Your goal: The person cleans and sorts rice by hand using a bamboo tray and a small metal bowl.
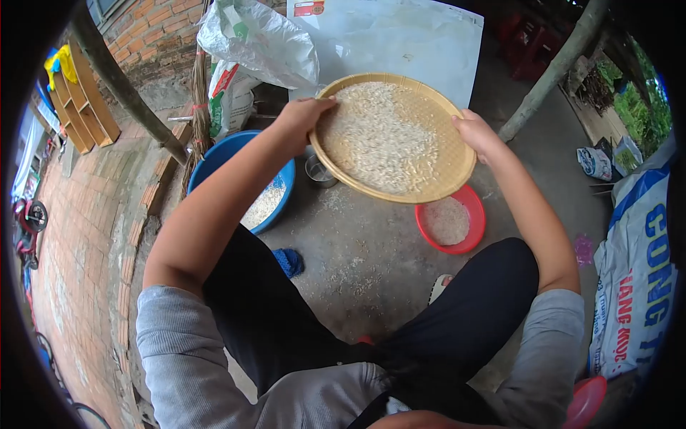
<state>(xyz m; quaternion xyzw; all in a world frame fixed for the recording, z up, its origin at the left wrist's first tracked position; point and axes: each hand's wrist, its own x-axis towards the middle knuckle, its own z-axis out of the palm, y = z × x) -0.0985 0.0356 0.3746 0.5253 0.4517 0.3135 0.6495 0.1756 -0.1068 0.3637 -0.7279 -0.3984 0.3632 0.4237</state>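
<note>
A round woven winnowing basket [436,182] is held up in front of me, with pale grain [382,136] spread over its left and middle part. My left hand [300,123] grips the rim on the left, the thumb lying over the edge. On the opposite side, my right hand [480,136] is closed on the rim, thumb on top. Below and to the left, a blue tub [207,161] contains more pale grain, partly hidden by my left forearm. Under the basket's right edge, a red bowl [477,222] holds fine pale grain.
A metal tin [318,170] stands beside the blue tub. White sacks [261,36] and a pale board [400,36] are at the back. Wooden poles [564,68] rise at both sides. A large printed sack [629,279] is at the right. Scattered grains lie on the concrete floor [350,257].
</note>
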